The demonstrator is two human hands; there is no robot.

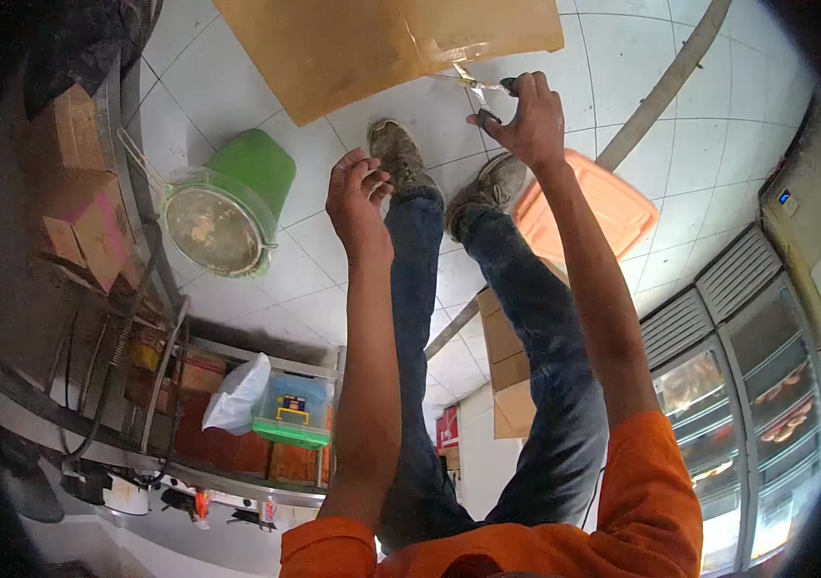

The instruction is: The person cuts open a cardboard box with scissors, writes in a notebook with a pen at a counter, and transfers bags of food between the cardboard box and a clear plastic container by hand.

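Observation:
My right hand [532,123] grips the dark handles of a pair of scissors [476,91], whose blades are apart at the near edge of a large cardboard box [372,43]. The blades meet the strip of clear tape at the box's edge; whether they cut into it cannot be made out. My left hand [360,197] is raised over the floor below the box, with its fingers curled but apart and nothing in them. It does not touch the box.
A green bin [261,173] and a round sieve [210,229] stand at the left. An orange plastic lid or tub [588,207] lies beside my right shoe [490,188]. A pipe [665,85] crosses the tiled floor. Glass-door cabinets [776,395] are at the right.

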